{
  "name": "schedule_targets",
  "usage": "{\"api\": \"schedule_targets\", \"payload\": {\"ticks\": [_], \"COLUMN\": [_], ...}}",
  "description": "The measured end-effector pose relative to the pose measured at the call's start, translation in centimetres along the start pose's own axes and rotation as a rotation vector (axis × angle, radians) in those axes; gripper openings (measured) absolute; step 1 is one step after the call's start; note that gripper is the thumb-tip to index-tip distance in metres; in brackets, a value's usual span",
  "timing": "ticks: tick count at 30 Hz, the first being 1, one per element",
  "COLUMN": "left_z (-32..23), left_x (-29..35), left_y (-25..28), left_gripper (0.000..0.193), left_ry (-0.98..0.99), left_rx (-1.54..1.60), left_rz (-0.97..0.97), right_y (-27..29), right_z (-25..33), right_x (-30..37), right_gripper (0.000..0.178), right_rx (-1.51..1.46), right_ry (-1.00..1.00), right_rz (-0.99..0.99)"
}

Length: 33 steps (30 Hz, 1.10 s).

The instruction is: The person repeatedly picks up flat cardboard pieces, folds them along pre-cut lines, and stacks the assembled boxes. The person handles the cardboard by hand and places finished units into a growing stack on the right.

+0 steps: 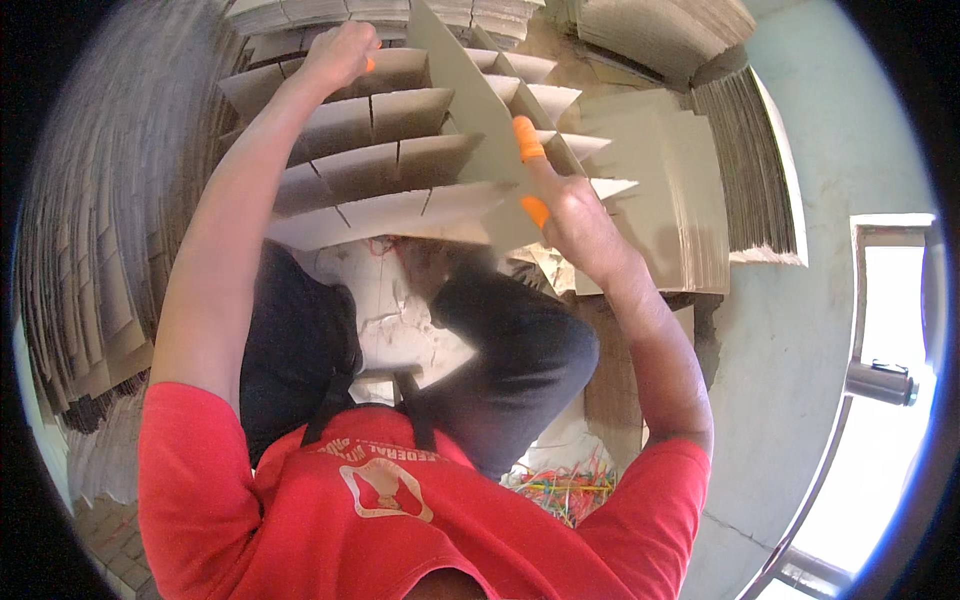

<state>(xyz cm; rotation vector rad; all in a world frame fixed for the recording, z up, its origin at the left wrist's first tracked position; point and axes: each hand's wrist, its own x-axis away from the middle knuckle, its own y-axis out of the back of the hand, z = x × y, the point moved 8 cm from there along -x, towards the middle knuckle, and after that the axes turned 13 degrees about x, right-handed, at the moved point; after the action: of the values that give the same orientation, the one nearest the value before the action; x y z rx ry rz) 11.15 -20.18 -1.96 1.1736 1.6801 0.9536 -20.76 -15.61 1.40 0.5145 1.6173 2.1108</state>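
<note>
Before me stands a cardboard divider grid, its slotted cross strips [370, 165] in several rows running left to right. A long cardboard strip [465, 110] slants through their right part, upright on edge. My right hand [580, 215], with orange covers on finger and thumb, is closed on the near right part of this long strip, the index finger stretched along it. At the far left of the grid my left hand [345, 55] is curled closed by the farthest cross strip, an orange cover showing at its fingertips. What lies between those fingers is hidden.
Tall stacks of cardboard sheets [110, 210] rise on the left. More stacks [650, 190] stand on the right beside a pale wall [800, 340]; others [660, 35] lie beyond the grid. Tangled coloured strands [565, 490] lie low on the right, past my knee [540, 350].
</note>
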Motion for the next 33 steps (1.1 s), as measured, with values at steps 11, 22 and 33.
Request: {"api": "schedule_targets", "payload": {"ticks": [11, 22, 33], "left_z": [-6.4, -4.0, -3.4], "left_x": [3.3, 10.1, 11.1], "left_y": [5.7, -1.6, -3.7], "left_gripper": [0.020, 0.031, 0.056], "left_ry": [-0.348, -0.033, 0.398], "left_rx": [0.125, 0.545, 0.975], "left_rz": [-0.163, 0.840, 0.961], "right_y": [0.7, 3.5, -2.2], "right_z": [0.4, 1.2, -1.9], "right_x": [0.2, -7.8, -13.4], "right_gripper": [0.061, 0.036, 0.032], "right_rx": [0.253, 0.174, 0.180], "right_ry": [0.021, 0.004, -0.123], "right_rz": [-0.110, -0.454, 0.024]}}
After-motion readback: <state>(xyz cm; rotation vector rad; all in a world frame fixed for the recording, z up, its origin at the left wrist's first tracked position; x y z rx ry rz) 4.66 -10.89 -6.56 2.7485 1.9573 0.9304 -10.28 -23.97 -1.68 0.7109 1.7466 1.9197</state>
